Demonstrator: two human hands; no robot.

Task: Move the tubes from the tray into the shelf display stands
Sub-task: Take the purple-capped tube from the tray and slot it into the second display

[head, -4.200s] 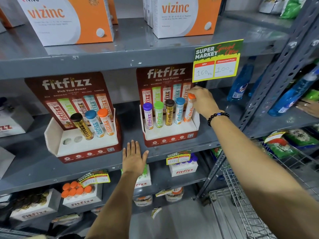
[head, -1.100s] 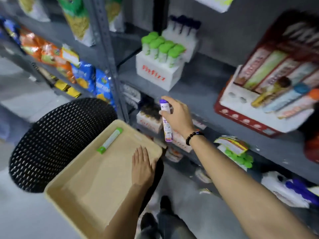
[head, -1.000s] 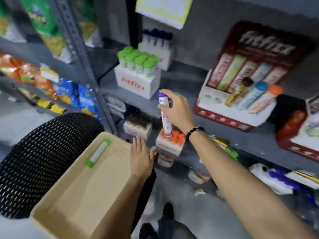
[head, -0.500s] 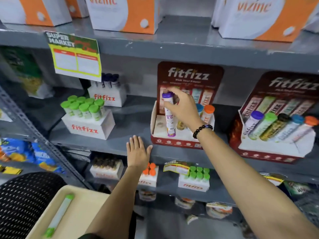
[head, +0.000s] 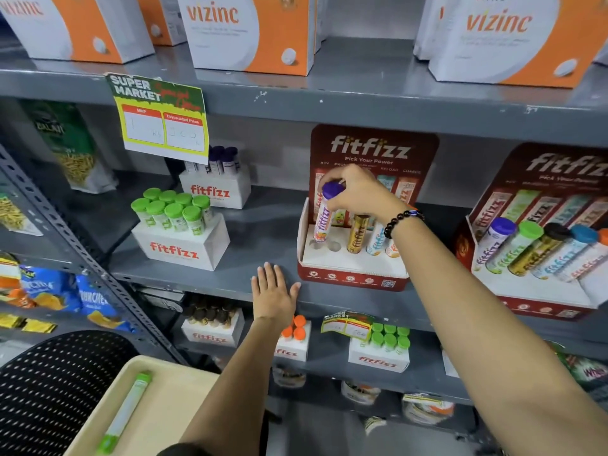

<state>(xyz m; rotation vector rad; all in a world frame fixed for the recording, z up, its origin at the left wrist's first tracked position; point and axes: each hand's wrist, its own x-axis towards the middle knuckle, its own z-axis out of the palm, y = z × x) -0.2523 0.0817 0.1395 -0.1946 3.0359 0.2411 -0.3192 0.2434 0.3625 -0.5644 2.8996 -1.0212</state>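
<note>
1. Since half a second ago the purple-capped tube [head: 324, 213] has come down; its base now sits at the leftmost hole of the display stand [head: 350, 268].
2. The grey shelf [head: 250, 258] carries that stand at 12 o'clock.
3. The tray [head: 171, 399], at 7 o'clock, holds a green-capped tube [head: 126, 411].
4. The right hand [head: 357, 192] pinches the purple cap with its fingers [head: 329, 179].
5. The left hand [head: 273, 291] lies flat and open on the shelf edge, holding nothing.

purple-capped tube [head: 324, 214] tilts above the red stand's [head: 348, 278] leftmost hole; green-capped tube [head: 126, 412] lies on tray [head: 171, 390].
</note>
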